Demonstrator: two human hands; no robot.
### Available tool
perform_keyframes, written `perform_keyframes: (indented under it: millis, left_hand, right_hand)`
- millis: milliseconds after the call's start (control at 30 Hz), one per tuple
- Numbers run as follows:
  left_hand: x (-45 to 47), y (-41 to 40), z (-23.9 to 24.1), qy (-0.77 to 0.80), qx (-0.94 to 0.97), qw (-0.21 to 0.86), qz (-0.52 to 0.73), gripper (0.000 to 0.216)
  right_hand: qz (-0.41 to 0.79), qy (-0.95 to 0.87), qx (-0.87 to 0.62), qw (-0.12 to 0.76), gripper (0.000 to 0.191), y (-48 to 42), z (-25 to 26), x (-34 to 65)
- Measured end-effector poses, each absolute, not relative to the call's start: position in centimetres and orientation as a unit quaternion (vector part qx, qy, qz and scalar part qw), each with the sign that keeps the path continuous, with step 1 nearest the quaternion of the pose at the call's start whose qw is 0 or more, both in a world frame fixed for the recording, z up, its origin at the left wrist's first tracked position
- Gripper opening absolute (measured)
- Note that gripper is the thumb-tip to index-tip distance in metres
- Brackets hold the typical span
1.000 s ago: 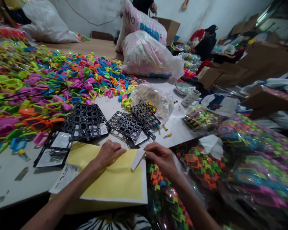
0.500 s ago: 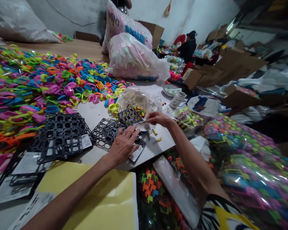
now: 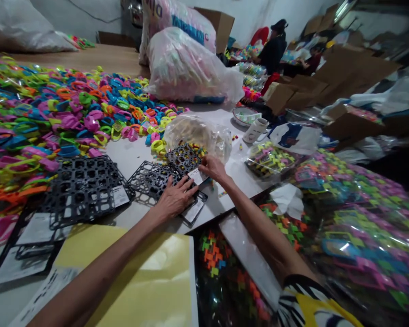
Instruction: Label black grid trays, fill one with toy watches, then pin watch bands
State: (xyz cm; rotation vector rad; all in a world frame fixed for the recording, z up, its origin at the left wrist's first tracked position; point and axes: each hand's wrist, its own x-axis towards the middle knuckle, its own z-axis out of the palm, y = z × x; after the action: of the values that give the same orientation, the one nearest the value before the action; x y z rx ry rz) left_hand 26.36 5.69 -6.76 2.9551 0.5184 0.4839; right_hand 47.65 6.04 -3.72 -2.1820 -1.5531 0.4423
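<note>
My left hand (image 3: pixel 175 198) lies with fingers spread over black plastic grid trays (image 3: pixel 149 180) that overlap on the white table. A white label (image 3: pixel 193 210) shows on the tray by its fingertips. My right hand (image 3: pixel 214 168) is closed in a pinch at the labelled corner of the upper grid tray (image 3: pixel 183 159); what the fingertips hold, if anything, is hidden. Small yellow and red pieces (image 3: pixel 200 151) lie just behind that tray, by a clear plastic bag (image 3: pixel 196 129). Another stack of black grid trays (image 3: pixel 85 190) lies to the left.
Colourful plastic toy watches (image 3: pixel 71 113) heap up at the left. A yellow sheet (image 3: pixel 146 277) covers the near edge. Beyond stand a white mug (image 3: pixel 255 130), a bowl (image 3: pixel 245 118) and a stuffed bag (image 3: pixel 191 68). Filled clear bags (image 3: pixel 354 227) lie right; a person (image 3: pixel 272 50) works farther back.
My right hand has moved slightly left and closer to the labelled tray corner. My left hand stays spread on the trays. The whole view has shifted a little.
</note>
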Motion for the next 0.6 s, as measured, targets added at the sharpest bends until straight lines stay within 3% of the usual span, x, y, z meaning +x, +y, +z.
perform_keyframes:
  millis: [100,167,233,300,400,600]
  left_hand:
    - [23.0,4.6,-5.1,0.180,0.965,0.086,0.171,0.028]
    - [20.3,3.4,-4.2,0.203,0.961,0.118,0.149,0.029]
    - [18.2,1.8,-3.9,0.229,0.959,0.134,0.097,0.031]
    - [17.0,0.5,-4.3,0.252,0.959,0.121,0.047,0.028]
    - [16.3,-0.3,-5.0,0.280,0.955,0.100,0.013,0.021]
    - [10.9,0.8,-2.7,0.359,0.922,0.104,0.101,0.023]
  right_hand:
    - [0.069,-0.546,-0.799,0.242,0.034,4.1,-2.7,46.4]
    - [0.040,-0.543,-0.790,0.281,0.027,2.0,-2.1,45.1]
    - [0.124,-0.573,-0.760,0.281,0.020,-0.9,-1.9,43.2]
    - [0.258,-0.621,-0.713,0.198,0.020,-4.2,-2.3,40.9]
    - [0.287,-0.640,-0.706,0.097,0.014,-8.5,-3.5,37.5]
    - [0.237,-0.629,-0.711,0.206,0.021,-9.6,-4.0,32.8]
